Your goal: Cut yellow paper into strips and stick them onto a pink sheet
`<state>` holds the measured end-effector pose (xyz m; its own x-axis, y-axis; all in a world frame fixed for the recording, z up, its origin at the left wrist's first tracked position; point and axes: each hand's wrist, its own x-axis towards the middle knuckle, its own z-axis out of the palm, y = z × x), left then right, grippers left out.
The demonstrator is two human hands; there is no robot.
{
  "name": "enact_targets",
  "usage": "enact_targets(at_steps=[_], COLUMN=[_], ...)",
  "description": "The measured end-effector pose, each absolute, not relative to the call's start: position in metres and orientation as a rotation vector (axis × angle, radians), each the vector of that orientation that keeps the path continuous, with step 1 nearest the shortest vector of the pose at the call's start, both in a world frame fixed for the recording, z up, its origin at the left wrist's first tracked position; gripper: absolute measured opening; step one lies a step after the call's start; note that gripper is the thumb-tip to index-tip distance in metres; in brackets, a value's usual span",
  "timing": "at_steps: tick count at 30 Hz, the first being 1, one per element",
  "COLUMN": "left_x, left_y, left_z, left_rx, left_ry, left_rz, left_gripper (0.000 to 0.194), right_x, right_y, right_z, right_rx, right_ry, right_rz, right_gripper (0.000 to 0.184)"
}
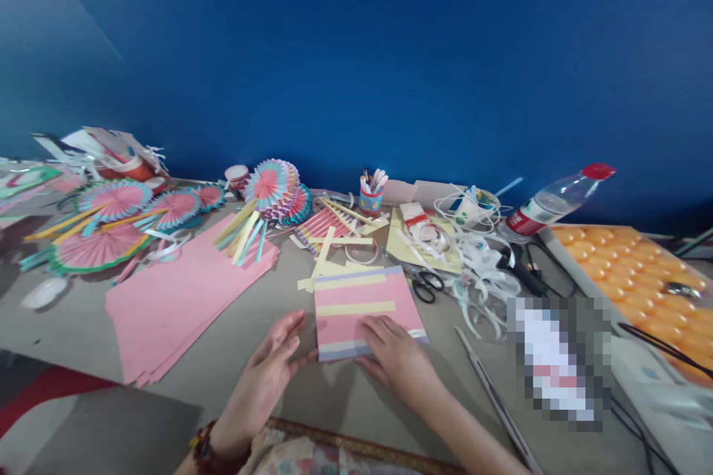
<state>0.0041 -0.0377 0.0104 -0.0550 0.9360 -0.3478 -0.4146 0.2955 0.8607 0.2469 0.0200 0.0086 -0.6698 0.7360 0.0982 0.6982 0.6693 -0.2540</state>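
A pink paper sheet (348, 295) with pale yellow strips across it and bluish bands along its near and far edges lies before me. My right hand (398, 360) rests on its near part, fingers laid down on the surface. Beside the left edge is my left hand (272, 364), fingers apart and holding nothing, one fingertip close to the sheet's near corner. Black-handled scissors (428, 286) lie just past the sheet's right side. Loose yellow paper strips (326, 249) are spread beyond its far edge.
Pink sheets (167, 297) are stacked on the left, near pleated paper fans (114, 200). A pen cup (371, 197) stands at the back. To the right are tangled white strips (479, 267), a tilted bottle (551, 204), a long metal tool (495, 401) and an orange bubbled sheet (624, 274).
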Motion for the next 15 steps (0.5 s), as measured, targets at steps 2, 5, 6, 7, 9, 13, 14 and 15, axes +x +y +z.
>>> enact_targets(at_steps=[2,5,6,7,9,13,14,15], left_x=[0.008,0.013,0.014,0.015,0.017,0.022,0.024,0.025], left_y=[-0.036,-0.036,-0.036,-0.036,-0.036,-0.033,-0.031,-0.030], left_z=[0.013,0.015,0.016,0.016,0.016,0.012,0.011,0.009], left_rx=[0.483,0.496,0.562,0.653,0.869,1.178,1.215,1.240], left_ry=[1.080,1.054,1.061,1.077,1.136,1.295,1.326,1.350], left_rz=[1.246,1.151,1.076,0.994,0.853,0.720,0.707,0.703], left_gripper=[0.044,0.058,0.061,0.061,0.054,0.033,0.032,0.032], right_x=[0.248,0.249,0.249,0.249,0.249,0.249,0.249,0.249], right_y=[0.021,0.021,0.021,0.021,0.022,0.022,0.022,0.022], right_z=[0.010,0.010,0.010,0.010,0.010,0.010,0.010,0.011], right_rx=[-1.170,-1.182,-1.179,-1.177,-1.180,-1.182,-1.174,-1.166], right_ry=[-2.677,-2.649,-2.643,-2.640,-2.633,-2.621,-2.624,-2.626], right_rz=[0.320,0.378,0.394,0.406,0.418,0.403,0.399,0.398], right_gripper=[0.043,0.042,0.042,0.042,0.042,0.041,0.041,0.039])
